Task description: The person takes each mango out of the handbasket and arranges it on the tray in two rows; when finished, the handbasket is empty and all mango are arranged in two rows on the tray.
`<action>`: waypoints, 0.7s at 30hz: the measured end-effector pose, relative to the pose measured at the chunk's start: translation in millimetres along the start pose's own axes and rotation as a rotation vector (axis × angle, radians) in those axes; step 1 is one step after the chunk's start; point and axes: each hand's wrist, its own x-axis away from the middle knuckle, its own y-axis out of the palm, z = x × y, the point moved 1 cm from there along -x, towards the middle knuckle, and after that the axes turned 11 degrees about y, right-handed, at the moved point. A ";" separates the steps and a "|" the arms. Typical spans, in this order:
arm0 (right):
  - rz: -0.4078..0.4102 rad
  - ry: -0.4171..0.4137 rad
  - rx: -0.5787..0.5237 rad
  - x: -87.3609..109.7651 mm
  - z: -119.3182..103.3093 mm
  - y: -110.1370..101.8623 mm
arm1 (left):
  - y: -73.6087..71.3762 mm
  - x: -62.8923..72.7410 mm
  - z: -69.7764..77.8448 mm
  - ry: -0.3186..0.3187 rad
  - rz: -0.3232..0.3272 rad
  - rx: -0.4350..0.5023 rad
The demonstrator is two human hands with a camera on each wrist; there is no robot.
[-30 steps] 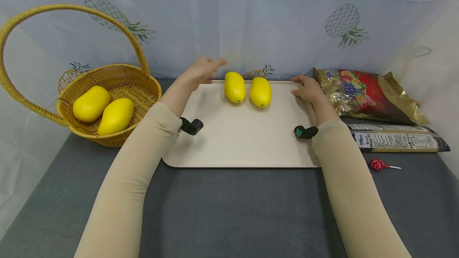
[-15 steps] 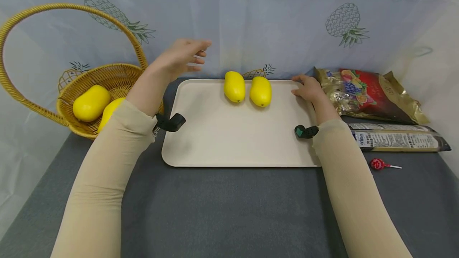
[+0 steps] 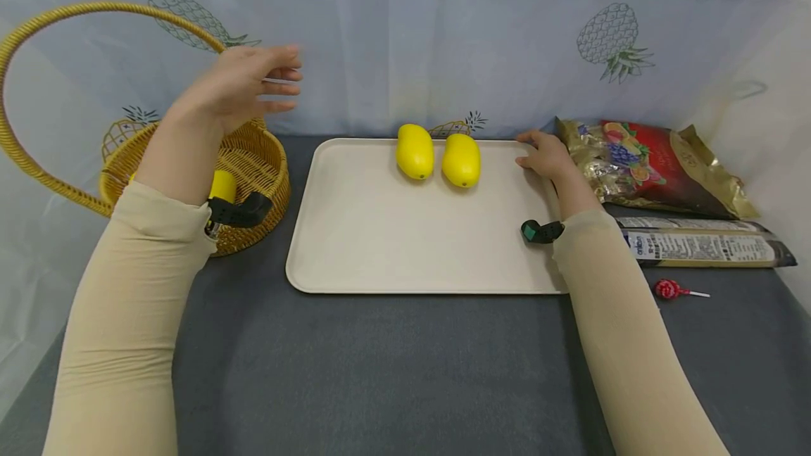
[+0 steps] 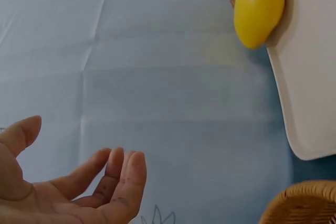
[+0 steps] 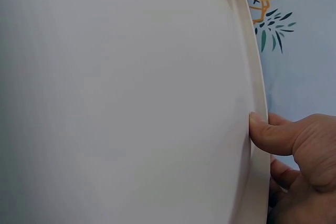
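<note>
My left hand is raised over the wicker basket, with nothing in it and its fingers loosely bent. In the left wrist view its thumb stands apart from the fingers, and only the basket's rim shows at the lower right. A yellow mango in the basket is mostly hidden behind my left forearm. Two more mangoes, a left one and a right one, lie at the back of the cream tray. My right hand pinches the tray's far right rim, thumb inside and fingers outside.
A red and gold candy bag lies right of the tray. In front of it are a long flat packet and a red lollipop. The basket's tall handle arches up at the left; a pineapple-print curtain hangs behind.
My left hand has moved left and up from near the tray's back left corner to over the basket, where my forearm now covers the mangoes. My right hand keeps its place on the tray rim.
</note>
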 end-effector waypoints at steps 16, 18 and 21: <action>-0.003 -0.011 0.016 -1.9 0.7 -1.2 | -69.1 8.1 -28.1 -0.112 -0.002 0.166; -0.006 -0.013 0.018 -1.7 0.9 -1.7 | -74.8 9.1 -32.0 -0.140 0.019 0.207; -0.002 -0.015 0.021 -1.9 1.1 -1.3 | -82.5 9.9 -39.0 -0.172 0.031 0.214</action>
